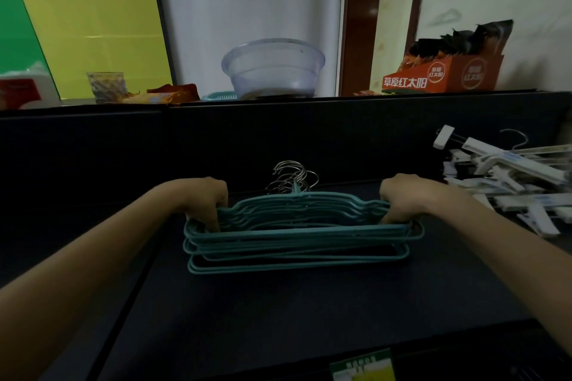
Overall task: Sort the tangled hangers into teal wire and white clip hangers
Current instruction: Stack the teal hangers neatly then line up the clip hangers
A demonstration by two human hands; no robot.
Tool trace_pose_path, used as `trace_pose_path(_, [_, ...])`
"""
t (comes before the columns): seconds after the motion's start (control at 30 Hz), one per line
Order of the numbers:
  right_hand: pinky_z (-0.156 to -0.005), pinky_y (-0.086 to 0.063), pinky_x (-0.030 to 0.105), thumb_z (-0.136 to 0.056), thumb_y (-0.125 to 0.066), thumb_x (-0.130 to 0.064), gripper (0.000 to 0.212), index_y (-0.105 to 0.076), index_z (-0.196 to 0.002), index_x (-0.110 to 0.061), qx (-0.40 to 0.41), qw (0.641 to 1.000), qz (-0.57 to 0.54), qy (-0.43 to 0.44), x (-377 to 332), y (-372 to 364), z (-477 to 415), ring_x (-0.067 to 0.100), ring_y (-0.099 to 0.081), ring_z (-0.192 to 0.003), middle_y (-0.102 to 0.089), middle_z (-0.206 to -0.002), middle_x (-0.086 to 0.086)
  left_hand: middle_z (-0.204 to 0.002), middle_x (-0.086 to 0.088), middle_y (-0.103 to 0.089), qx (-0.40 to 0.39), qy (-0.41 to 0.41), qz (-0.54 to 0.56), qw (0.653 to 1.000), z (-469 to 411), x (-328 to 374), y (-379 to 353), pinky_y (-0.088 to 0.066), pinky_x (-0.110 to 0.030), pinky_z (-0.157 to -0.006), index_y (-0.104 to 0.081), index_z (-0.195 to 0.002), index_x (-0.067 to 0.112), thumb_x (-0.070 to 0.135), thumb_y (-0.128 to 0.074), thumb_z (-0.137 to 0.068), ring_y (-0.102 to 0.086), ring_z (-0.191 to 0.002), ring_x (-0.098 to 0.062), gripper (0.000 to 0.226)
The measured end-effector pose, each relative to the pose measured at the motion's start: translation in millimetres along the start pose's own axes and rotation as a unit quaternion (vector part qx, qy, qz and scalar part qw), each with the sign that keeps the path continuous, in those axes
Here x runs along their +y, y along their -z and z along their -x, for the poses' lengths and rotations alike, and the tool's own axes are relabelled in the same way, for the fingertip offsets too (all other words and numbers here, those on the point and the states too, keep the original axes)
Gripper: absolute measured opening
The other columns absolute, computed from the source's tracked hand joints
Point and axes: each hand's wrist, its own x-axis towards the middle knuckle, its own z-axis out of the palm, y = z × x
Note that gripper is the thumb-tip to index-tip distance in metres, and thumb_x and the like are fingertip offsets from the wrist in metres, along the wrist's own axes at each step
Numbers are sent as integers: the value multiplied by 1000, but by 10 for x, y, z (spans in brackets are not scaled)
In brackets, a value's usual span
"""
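Both forearms are reaching fwd from the bottom corners, bare, converging toward centre. Left hand [205, 199] is sitting palm-down, knuckles up, wrist slightly bent, fingers [213, 219] curling downward in a closed grip on the left end of the teal wire hangers [297, 232]. Right hand [405, 195] is mirroring it approx. level w/ the left, palm-down, fingers [391, 219] hooking down and closing round the right end of the stack. Fingertips are mostly hidden among the wires. Hands are well apart, one at each end.
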Motion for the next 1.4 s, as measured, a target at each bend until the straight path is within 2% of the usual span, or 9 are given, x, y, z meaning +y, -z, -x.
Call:
trace_pose_path(0.2, [-84, -45, 24, -84, -49, -57, 43, -58, -115, -28, 2, 943, -329, 49, 289, -193, 223, 10, -57, -101, -60, -109, -12, -93, 3, -73, 3, 11, 349, 937, 222, -211, -139, -56, -24, -75, -69, -97, 21, 33, -71, -76, -69, -84, -10, 25])
trace_pose_path(0.33, [-87, -46, 38, -94, -28, -55, 61, -59, -121, -10, 43, 664, -746, 3, 216, -610, 196, 26, -60, -107, -65, -114, 11, -97, -9, -69, 69, 16, 670, 739, 350, -101, -499, -55, -25, -64, -66, -100, 8, 27, -57, -85, -69, -76, -17, 25])
trace_pose_path(0.43, [-75, -49, 38, -97, -24, -53, 61, -62, -115, -9, 76, 572, -817, -15, 88, -737, 179, 27, -63, -99, -68, -107, 14, -89, -17, -68, 104, 24, 818, 566, 357, 1, -653, -48, -33, -66, -65, -97, 0, 36, -35, -89, -62, -71, -28, 47])
trace_pose_path(0.5, [-77, -50, 40, -97, -22, -52, 61, -62, -115, -10, 101, 545, -832, -24, 15, -731, 193, 27, -63, -96, -68, -105, 13, -82, -16, -71, 132, 37, 831, 539, 353, 48, -661, -47, -35, -66, -67, -92, 1, 40, -30, -90, -62, -68, -28, 54])
trace_pose_path(0.8, [-100, -43, 43, -95, -24, -57, 56, -57, -119, -19, 126, 605, -786, -5, -91, -726, 202, 22, -58, -110, -62, -120, 2, -70, -13, -71, 151, 57, 815, 557, 310, 106, -661, -48, -34, -62, -71, -80, 3, 52, -40, -89, -64, -60, -24, 58])
trace_pose_path(1.0, [-101, -43, 42, -88, -55, -33, 28, -67, -108, -18, 39, 760, -648, 23, 68, -611, 258, 22, -63, -102, -70, -106, 4, -78, -10, -69, 94, 46, 706, 700, 296, -20, -579, -46, -32, -64, -72, -86, 9, 27, -54, -78, -61, -65, -21, 27])
trace_pose_path(1.1, [-73, -45, 28, -86, -57, -19, 19, -70, -98, -13, 24, 886, -463, 36, 192, -428, 280, 15, -62, -80, -69, -91, 5, -90, -8, -73, 9, -11, 591, 807, 321, -139, -439, -51, -31, -70, -73, -90, 13, 28, -69, -59, -68, -74, -19, 35])
trace_pose_path(1.17, [-65, -42, 25, -86, -58, -23, 18, -70, -99, -18, 27, 947, -316, 41, 251, -294, 247, 11, -59, -72, -69, -90, 5, -96, -4, -73, 1, -28, 457, 889, 315, -174, -341, -55, -29, -76, -70, -100, 14, 19, -69, -76, -70, -85, -16, 25])
trace_pose_path(1.4, [-74, -50, 29, -84, -65, -36, 30, -56, -100, -12, 4, 1000, 19, 8, -85, -20, 64, 22, -57, -88, -54, -94, 4, -88, 1, -61, 31, 71, 111, 991, 134, 2, -161, -52, -26, -74, -63, -95, 11, 20, -70, -78, -60, -84, -14, 21])
